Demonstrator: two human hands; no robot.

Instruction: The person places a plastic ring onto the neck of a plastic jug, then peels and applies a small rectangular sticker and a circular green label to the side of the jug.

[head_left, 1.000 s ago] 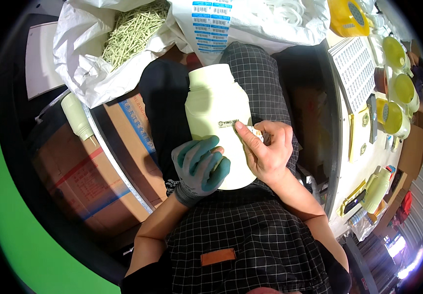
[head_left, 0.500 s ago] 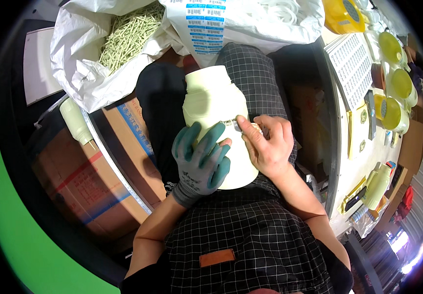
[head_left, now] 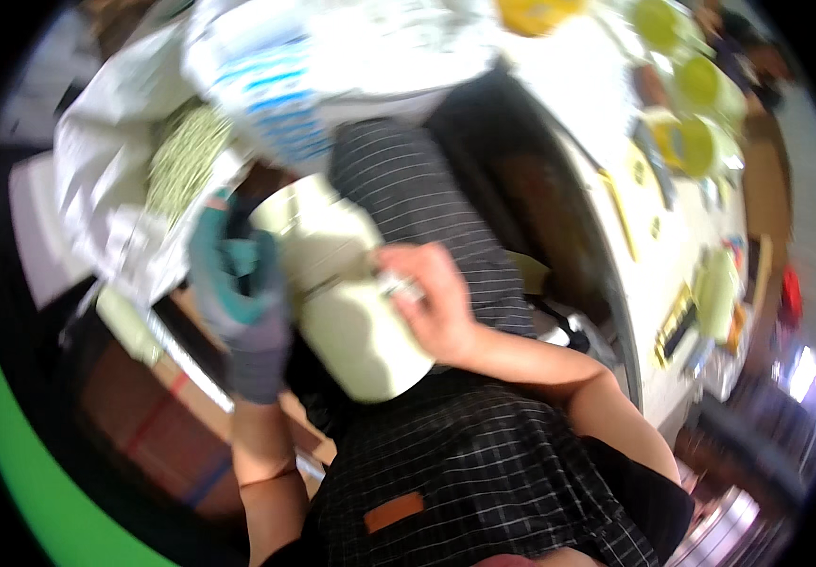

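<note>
A pale yellow-green wide-mouthed jar or bottle body (head_left: 361,331) lies tilted across my lap, its neck pointing up and left. My right hand (head_left: 436,302), bare, rests against its right side. Its fingers are closed around a small whitish thing (head_left: 401,286), too blurred to name. My left hand (head_left: 238,274), in a grey and teal glove, is beside the jar's neck on the left. Its fingers are bent and apart, with nothing visible between them; motion smears them. Just beyond that hand is a white sack (head_left: 110,180) holding many thin pale green sticks (head_left: 186,165).
A second white sack (head_left: 399,47) with a blue-printed strip stands ahead. On the right, a pale worktable (head_left: 607,274) bears yellow-green cups (head_left: 698,83) and a pale green bottle (head_left: 713,293). Cardboard boxes (head_left: 143,406) and another pale bottle (head_left: 127,324) are at the left.
My left hand has come off the jar's front and moved left and up toward the sack of sticks. The jar now leans further left, my right hand still on it. The view has shifted and blurred.
</note>
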